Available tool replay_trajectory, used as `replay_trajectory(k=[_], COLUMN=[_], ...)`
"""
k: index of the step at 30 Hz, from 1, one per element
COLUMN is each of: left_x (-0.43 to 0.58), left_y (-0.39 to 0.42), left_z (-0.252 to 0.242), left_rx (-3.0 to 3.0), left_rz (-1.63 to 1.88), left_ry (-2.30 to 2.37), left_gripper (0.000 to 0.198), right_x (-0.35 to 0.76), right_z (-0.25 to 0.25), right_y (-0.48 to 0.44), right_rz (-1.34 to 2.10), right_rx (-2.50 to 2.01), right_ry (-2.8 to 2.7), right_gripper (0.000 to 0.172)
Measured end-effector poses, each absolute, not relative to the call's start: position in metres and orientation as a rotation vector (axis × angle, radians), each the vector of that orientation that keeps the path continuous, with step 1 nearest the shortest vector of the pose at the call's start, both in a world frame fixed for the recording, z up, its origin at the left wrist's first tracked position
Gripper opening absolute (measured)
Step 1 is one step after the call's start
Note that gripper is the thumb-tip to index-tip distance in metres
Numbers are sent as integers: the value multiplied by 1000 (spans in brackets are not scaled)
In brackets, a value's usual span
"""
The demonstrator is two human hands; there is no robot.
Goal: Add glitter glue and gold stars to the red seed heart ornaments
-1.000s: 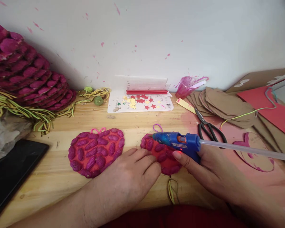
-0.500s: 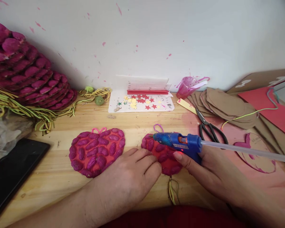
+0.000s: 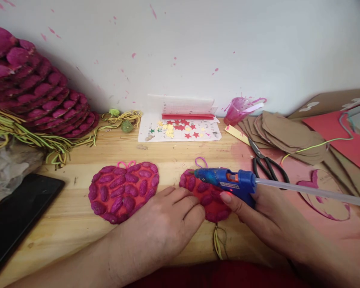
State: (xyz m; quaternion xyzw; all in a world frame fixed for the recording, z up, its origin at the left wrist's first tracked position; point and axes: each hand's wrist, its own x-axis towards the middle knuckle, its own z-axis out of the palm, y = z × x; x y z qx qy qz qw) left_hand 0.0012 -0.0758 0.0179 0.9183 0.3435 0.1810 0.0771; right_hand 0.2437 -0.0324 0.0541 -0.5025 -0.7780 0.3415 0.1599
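Note:
My right hand (image 3: 258, 214) is wrapped round a blue glue gun (image 3: 241, 185), a small red light glowing on its side. A long clear glue stick (image 3: 306, 191) sticks out of the gun's back. The nozzle points left, over a heart ornament (image 3: 217, 212) covered with magenta-painted peanut shells on red, with a purple loop on top and a yarn tassel below. My left hand (image 3: 175, 218) is closed at that heart's left edge, its fingertips hidden. To its left lies a second, larger peanut-shell heart (image 3: 124, 192) with a pink loop.
Black-handled scissors (image 3: 268, 166) lie at the right by stacked cardboard pieces (image 3: 291, 132). Paper stars (image 3: 180, 126) rest on a white sheet near the wall, beside a pink-stained cup (image 3: 235, 111). At the left are a phone (image 3: 21, 224) and a large magenta piece (image 3: 42, 88) with yarn fringe.
The whole view has shifted very slightly. Both hands, the glue gun and the hearts keep the same places relative to each other.

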Motion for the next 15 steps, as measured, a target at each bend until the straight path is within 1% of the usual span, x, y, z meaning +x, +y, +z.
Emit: replay_trajectory(k=[7,12,15], left_x=[2,1,1], left_y=[-75,-75,-75], left_z=[20,20,20], left_rx=[2750,2747,2741], left_rz=[548,538,534], left_ry=[1029,1021,1024], left_gripper=[20,20,21], right_x=[244,245,244], right_z=[54,53,54], right_y=[-33,-34,-34], right_rz=[906,851,911], right_rx=[-1475,-1473,-1457], right_ry=[-2309,-2338,-2281], right_gripper=[35,36,35])
